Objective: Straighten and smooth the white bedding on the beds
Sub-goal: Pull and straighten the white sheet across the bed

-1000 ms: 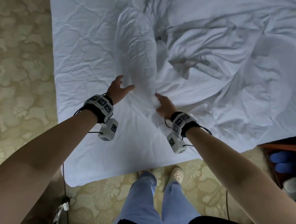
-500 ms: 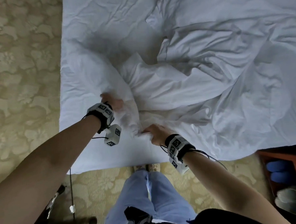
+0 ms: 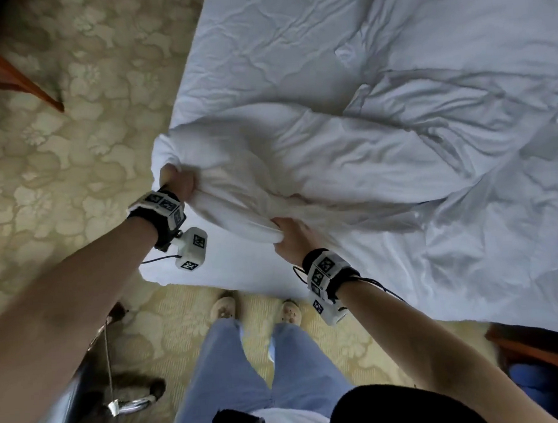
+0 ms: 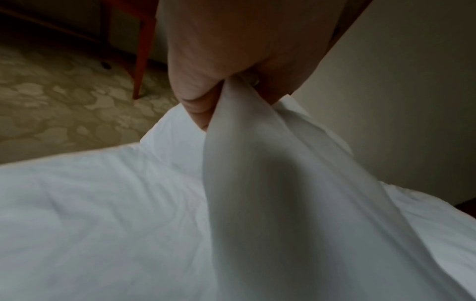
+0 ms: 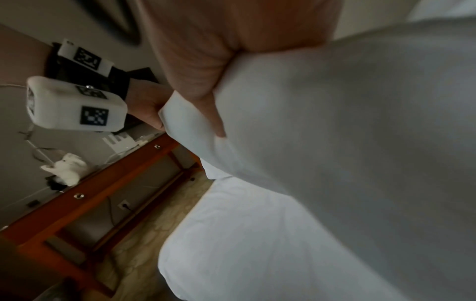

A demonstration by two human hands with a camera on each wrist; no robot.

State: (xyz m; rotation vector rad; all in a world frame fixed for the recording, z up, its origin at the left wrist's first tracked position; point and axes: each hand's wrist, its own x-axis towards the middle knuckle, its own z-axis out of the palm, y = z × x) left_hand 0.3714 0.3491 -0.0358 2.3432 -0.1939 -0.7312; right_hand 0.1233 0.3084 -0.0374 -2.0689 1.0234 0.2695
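The left hand (image 3: 177, 181) is closed in a fist around a bunched corner of the white duvet (image 3: 317, 163), at about nine o'clock from the middle of the head view, right over the left edge of the bed (image 3: 260, 42). In the left wrist view the hand (image 4: 221, 61) has its fingers curled tight and pressed together, with a twist of the duvet (image 4: 270, 183) coming out between thumb and fingers and hanging down toward the sheet (image 4: 90, 213).

The right hand (image 3: 293, 240) grips the same edge of the duvet at about six o'clock from the middle of the head view, near the foot edge of the bed. Its fingers are curled over a thick fold and the thumb lies under it; in the right wrist view the hand (image 5: 206, 61) has a fold of the duvet (image 5: 335, 142) clamped in its curled fingers, and the left hand (image 5: 146, 110) shows beyond it with its wrist camera (image 5: 74, 106).

Between the two hands the edge of the duvet is lifted off the sheet and gathered into a soft roll. The rest of it lies crumpled across the bed toward two and three o'clock. The bare sheet (image 3: 276, 31) is creased toward twelve o'clock.

The person stands at the foot of the bed on a patterned carpet (image 3: 55, 159), slippers (image 3: 223, 308) just beside the mattress. A wooden desk (image 5: 90, 193) stands well apart from the bed
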